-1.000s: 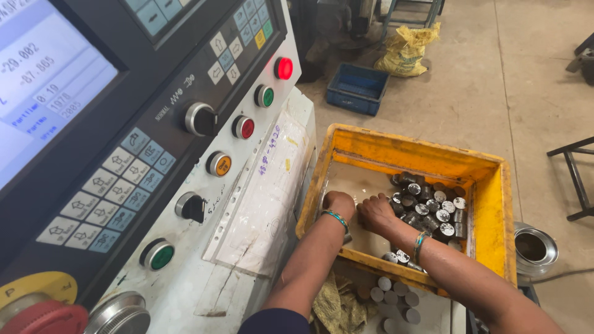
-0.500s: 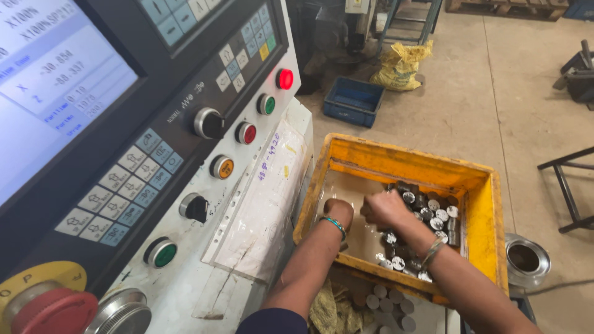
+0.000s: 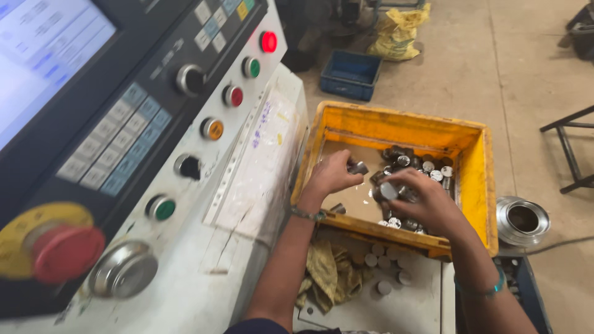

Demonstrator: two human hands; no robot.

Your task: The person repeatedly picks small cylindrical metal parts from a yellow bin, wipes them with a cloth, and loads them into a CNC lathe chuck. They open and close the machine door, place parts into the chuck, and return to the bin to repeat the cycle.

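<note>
Both hands now raised from the pile in the yellow crate [image 3: 470, 185], no longer digging. Left hand [image 3: 331, 176] closed on a metal part [image 3: 357, 167]; right hand [image 3: 421, 201] gripping another [image 3: 388, 190] (remaining parts heaped at crate's far right). Picking apparently complete.

The left grip [image 3: 331, 176] is closed around a small round metal piece [image 3: 357, 167]. The piece is short, grey and shiny, and it pokes out of the right side of the fist. The right grip [image 3: 424, 201] holds another metal piece [image 3: 388, 190], with its flat round end facing up by the fingertips. Both pieces are up above the brown bottom of the yellow bin [image 3: 476, 185]. Just past the right grip lies a heap of little metal pieces [image 3: 421, 164], all jumbled, some on end and some on their sides.
</note>
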